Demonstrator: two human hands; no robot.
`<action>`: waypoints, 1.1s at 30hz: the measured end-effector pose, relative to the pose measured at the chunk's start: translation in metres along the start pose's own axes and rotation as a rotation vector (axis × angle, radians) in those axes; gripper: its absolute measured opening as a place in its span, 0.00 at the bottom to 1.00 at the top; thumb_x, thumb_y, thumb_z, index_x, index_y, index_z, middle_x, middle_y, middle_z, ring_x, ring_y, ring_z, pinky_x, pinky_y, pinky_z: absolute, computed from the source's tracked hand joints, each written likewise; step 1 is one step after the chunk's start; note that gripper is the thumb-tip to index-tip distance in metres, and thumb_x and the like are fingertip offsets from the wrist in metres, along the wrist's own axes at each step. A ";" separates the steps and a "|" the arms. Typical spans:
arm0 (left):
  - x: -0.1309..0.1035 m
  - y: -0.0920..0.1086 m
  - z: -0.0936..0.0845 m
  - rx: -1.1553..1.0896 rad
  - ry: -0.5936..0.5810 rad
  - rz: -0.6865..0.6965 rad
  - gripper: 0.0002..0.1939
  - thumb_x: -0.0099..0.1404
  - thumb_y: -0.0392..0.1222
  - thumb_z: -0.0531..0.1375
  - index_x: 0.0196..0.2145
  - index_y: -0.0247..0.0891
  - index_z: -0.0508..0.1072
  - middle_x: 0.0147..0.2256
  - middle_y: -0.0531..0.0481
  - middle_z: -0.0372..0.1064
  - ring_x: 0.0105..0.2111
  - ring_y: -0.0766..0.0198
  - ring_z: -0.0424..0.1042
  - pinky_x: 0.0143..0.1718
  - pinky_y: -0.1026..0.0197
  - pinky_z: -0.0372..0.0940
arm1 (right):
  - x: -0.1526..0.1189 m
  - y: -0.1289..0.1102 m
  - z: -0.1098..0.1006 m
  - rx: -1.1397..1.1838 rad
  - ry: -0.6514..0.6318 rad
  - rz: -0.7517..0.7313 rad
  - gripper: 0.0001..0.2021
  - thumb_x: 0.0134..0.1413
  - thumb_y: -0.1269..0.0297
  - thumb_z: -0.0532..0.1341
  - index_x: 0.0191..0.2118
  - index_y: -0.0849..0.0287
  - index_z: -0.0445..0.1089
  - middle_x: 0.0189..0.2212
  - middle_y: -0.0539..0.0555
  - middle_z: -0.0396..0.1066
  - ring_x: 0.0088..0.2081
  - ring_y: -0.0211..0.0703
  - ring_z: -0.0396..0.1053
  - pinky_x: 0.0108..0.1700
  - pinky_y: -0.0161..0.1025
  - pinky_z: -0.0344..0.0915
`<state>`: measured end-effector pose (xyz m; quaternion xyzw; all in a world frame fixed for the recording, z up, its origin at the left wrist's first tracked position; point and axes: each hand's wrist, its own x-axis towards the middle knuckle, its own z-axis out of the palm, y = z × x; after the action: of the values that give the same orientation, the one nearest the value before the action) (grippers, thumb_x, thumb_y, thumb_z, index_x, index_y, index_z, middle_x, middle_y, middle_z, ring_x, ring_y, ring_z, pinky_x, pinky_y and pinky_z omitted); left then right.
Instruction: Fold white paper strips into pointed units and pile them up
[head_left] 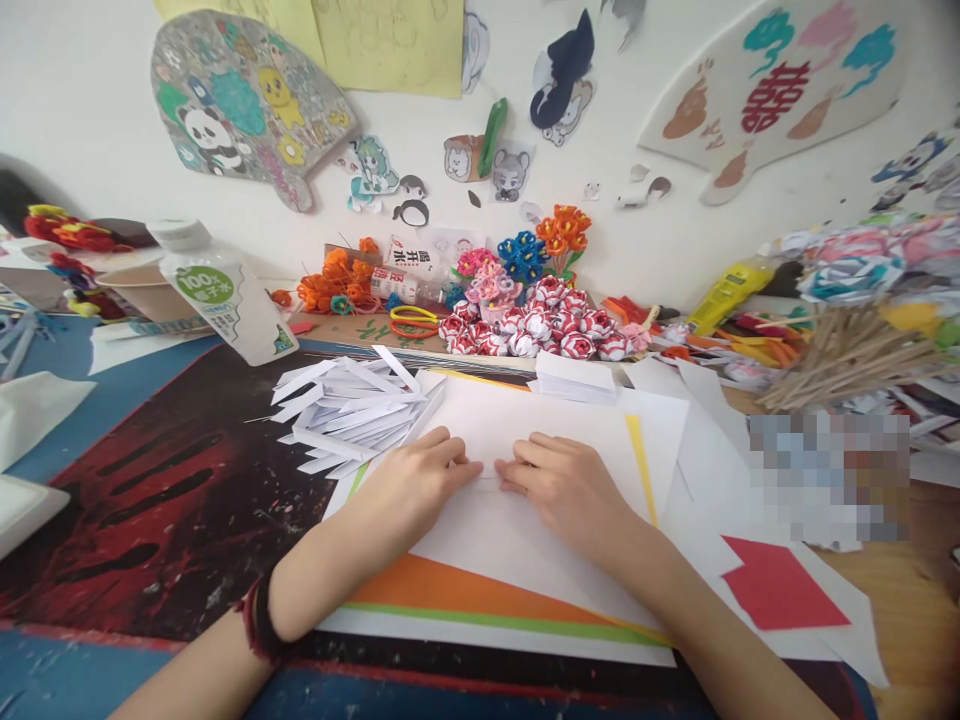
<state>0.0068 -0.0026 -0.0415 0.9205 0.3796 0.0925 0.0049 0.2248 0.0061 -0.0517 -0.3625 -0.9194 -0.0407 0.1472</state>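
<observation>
Both hands rest close together over a white sheet lying on orange, green and yellow paper. My left hand has its fingers curled, thumb and index tip pressed together towards the middle. Facing it across a small gap, my right hand is also curled, its fingertips pinched. A thin line shows between the fingertips; whether it is a strip edge or a thin wire I cannot tell. Behind my left hand lies a pile of folded white paper strips. A stack of small white papers sits beyond my right hand.
A white bottle stands at the back left. Red-and-white paper flowers and orange flowers line the wall. To the right are a red paper piece, a yellow bottle and a bundle of sticks.
</observation>
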 end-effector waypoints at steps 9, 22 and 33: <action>-0.002 0.012 -0.002 0.278 0.016 0.129 0.10 0.70 0.32 0.51 0.43 0.33 0.71 0.35 0.44 0.72 0.37 0.56 0.67 0.33 0.56 0.59 | 0.000 -0.002 0.000 -0.036 0.004 -0.005 0.10 0.62 0.71 0.57 0.30 0.61 0.72 0.25 0.50 0.68 0.30 0.40 0.62 0.30 0.40 0.49; -0.003 0.011 -0.009 0.312 -0.043 0.034 0.09 0.65 0.31 0.56 0.43 0.37 0.71 0.26 0.48 0.72 0.28 0.57 0.71 0.27 0.58 0.55 | -0.005 -0.006 -0.003 -0.104 -0.036 0.059 0.05 0.60 0.69 0.61 0.34 0.58 0.75 0.26 0.49 0.74 0.29 0.41 0.66 0.29 0.42 0.49; -0.004 -0.002 -0.008 0.185 -0.011 -0.149 0.13 0.68 0.43 0.52 0.40 0.45 0.77 0.19 0.46 0.71 0.20 0.58 0.70 0.22 0.63 0.48 | -0.015 -0.003 -0.014 0.078 -0.068 0.215 0.09 0.59 0.66 0.62 0.42 0.48 0.77 0.35 0.46 0.79 0.33 0.41 0.75 0.30 0.38 0.56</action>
<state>0.0017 -0.0044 -0.0345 0.8867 0.4540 0.0516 -0.0711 0.2370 -0.0083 -0.0434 -0.4542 -0.8805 0.0234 0.1334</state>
